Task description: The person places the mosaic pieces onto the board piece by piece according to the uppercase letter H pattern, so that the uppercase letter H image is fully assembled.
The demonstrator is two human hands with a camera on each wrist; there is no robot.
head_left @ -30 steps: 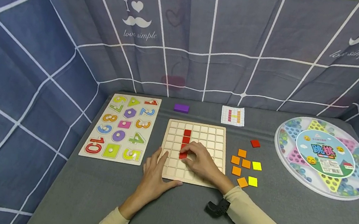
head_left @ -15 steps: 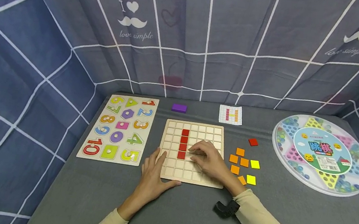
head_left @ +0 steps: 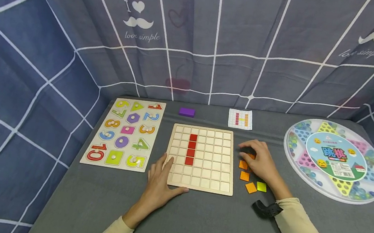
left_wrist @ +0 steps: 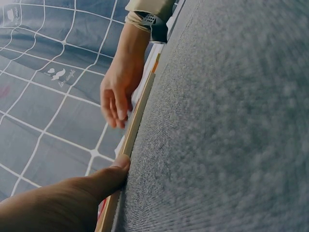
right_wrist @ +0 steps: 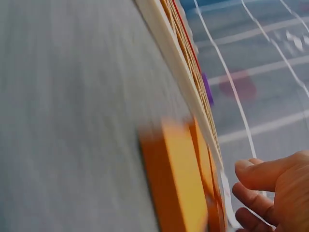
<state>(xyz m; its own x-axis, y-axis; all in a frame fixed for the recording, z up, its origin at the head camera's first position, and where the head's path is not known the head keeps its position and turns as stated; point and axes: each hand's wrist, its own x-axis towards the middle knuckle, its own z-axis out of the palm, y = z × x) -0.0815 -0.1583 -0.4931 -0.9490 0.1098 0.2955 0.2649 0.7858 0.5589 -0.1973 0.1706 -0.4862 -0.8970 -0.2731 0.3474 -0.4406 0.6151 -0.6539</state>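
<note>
A wooden grid board [head_left: 214, 175] lies on the table, with a column of several red square tiles [head_left: 191, 152] set in its cells. My left hand [head_left: 158, 185] rests at the board's front left corner, fingers fairly straight along the left side and thumb on the front edge; the left wrist view shows that thumb [left_wrist: 113, 176] against the rim. To the right of the board, my right hand [head_left: 260, 161] hovers over loose orange tiles [head_left: 244, 176], fingers loosely bent with nothing seen between them. It hides the loose red tile and one yellow tile; another yellow tile [head_left: 261, 187] shows beside it.
A number and shape puzzle board [head_left: 122, 133] lies at the left. Behind the grid board are a purple block [head_left: 186, 112] and a pattern card [head_left: 240, 119]. A round Chinese checkers set [head_left: 337, 162] lies at the right. Patterned cloth [head_left: 197, 35] hangs behind the table.
My right hand has moved right, from the red column across the board to the loose tiles. The red tile it was touching stays in the column. My left hand keeps its place.
</note>
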